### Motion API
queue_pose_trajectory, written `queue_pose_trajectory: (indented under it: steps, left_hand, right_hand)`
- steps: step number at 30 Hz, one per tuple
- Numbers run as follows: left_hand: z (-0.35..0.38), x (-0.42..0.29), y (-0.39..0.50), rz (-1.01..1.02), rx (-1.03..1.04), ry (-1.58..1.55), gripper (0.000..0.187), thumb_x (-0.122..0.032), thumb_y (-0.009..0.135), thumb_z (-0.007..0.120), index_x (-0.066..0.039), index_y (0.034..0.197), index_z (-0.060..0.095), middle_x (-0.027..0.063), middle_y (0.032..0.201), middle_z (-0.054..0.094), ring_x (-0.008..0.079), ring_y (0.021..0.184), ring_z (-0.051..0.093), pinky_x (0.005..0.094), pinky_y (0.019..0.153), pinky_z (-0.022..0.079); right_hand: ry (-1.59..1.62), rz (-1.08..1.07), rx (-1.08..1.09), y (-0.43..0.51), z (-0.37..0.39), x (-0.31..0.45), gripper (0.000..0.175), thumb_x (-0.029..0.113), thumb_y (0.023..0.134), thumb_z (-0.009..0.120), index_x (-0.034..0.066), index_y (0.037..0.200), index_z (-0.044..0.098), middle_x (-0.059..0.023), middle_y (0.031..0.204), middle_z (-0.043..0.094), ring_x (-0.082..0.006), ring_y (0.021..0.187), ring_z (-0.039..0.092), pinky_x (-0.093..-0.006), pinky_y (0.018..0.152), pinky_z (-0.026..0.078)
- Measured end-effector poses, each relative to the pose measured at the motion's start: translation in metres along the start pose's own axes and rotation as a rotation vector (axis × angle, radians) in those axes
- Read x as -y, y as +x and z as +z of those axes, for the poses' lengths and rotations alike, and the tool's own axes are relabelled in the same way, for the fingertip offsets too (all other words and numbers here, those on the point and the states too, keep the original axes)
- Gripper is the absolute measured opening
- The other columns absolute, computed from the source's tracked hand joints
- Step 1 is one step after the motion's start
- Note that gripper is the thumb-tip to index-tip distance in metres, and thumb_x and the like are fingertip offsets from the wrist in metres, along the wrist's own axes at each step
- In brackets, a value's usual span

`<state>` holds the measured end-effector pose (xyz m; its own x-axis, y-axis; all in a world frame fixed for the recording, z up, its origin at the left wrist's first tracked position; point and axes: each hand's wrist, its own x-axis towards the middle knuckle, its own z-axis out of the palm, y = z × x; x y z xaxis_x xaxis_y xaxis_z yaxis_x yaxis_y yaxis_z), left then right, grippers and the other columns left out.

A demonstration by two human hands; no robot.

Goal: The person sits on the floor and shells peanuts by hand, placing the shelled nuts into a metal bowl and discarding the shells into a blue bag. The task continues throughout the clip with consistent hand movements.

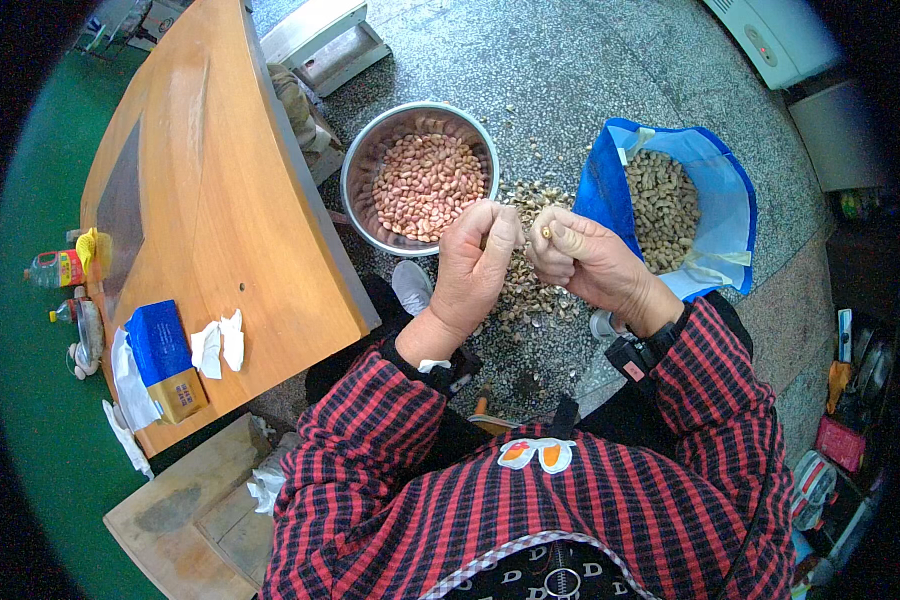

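Note:
My right hand pinches a small peanut pod between thumb and bent forefinger, with only its tip showing. Close beside it, my left hand has its fingers curled and thumb pressed down; whatever may be inside is hidden. To the left, partly behind that hand, a metal basin holds shelled pink peanut kernels. Broken peanut shells lie scattered on the floor beneath both hands. On the right stands an open blue bag with a white lining, containing unshelled peanuts.
A wooden table rises at the left, bearing a blue tissue pack and crumpled tissues. My shoe is beside the basin. A white appliance stands at upper right. Assorted items line the right edge.

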<state>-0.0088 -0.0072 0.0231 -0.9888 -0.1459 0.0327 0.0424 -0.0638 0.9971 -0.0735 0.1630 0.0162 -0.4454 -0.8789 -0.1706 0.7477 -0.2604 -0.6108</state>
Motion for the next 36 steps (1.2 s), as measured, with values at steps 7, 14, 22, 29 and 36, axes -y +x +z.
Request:
queue_pose_trajectory:
  steps: [7, 14, 22, 29, 36]
  left_hand:
    - [0.004, -0.01, 0.003, 0.178, 0.024, 0.158, 0.007, -0.009, 0.088, 0.067, -0.003, 0.093, 0.067, -0.0005, 0.074, 0.053, 0.0076, 0.066, 0.047, 0.0252, 0.06, 0.038]
    - [-0.001, -0.007, 0.0, 0.183, -0.016, 0.229, 0.008, -0.009, 0.092, 0.065, -0.003, 0.089, 0.061, -0.0027, 0.072, 0.048, 0.0058, 0.064, 0.042, 0.0242, 0.057, 0.036]
    - [-0.002, -0.001, 0.0, 0.035, -0.038, -0.092, 0.028, -0.024, 0.106, 0.041, -0.011, 0.082, 0.045, -0.0071, 0.068, 0.037, 0.0027, 0.057, 0.031, 0.0208, 0.049, 0.026]
    - [-0.003, 0.002, 0.0, -0.227, -0.053, -0.356, 0.03, -0.029, 0.107, 0.039, -0.01, 0.085, 0.049, -0.007, 0.067, 0.038, 0.0017, 0.056, 0.033, 0.0191, 0.048, 0.026]
    - [0.0, 0.014, 0.003, -0.468, -0.273, -0.758, 0.023, -0.024, 0.104, 0.043, -0.008, 0.089, 0.051, -0.0041, 0.074, 0.042, 0.0056, 0.061, 0.04, 0.0187, 0.049, 0.034]
  right_hand:
    - [0.033, 0.024, -0.064, -0.002, 0.003, 0.002, 0.023, 0.03, 0.101, 0.053, 0.0076, 0.099, 0.055, 0.0073, 0.071, 0.035, -0.0064, 0.06, 0.03, -0.0227, 0.055, 0.026]
    - [-0.005, -0.016, -0.001, -0.001, 0.001, 0.001, 0.021, 0.029, 0.101, 0.053, 0.008, 0.105, 0.056, 0.0077, 0.07, 0.035, -0.0059, 0.061, 0.03, -0.0218, 0.055, 0.025]
    - [0.001, -0.046, -0.003, 0.0, 0.004, 0.002, 0.016, 0.021, 0.101, 0.053, 0.0103, 0.112, 0.056, 0.0068, 0.075, 0.038, -0.0053, 0.064, 0.033, -0.021, 0.056, 0.027]
    - [-0.034, -0.085, -0.054, 0.0, 0.005, 0.003, 0.017, 0.015, 0.097, 0.057, 0.0081, 0.113, 0.054, -0.0008, 0.095, 0.054, -0.0085, 0.076, 0.052, -0.0217, 0.064, 0.042]
    - [0.094, -0.114, -0.305, 0.002, -0.005, -0.001, 0.013, 0.007, 0.096, 0.052, 0.005, 0.109, 0.054, -0.0032, 0.096, 0.057, -0.0112, 0.083, 0.055, -0.0238, 0.073, 0.047]
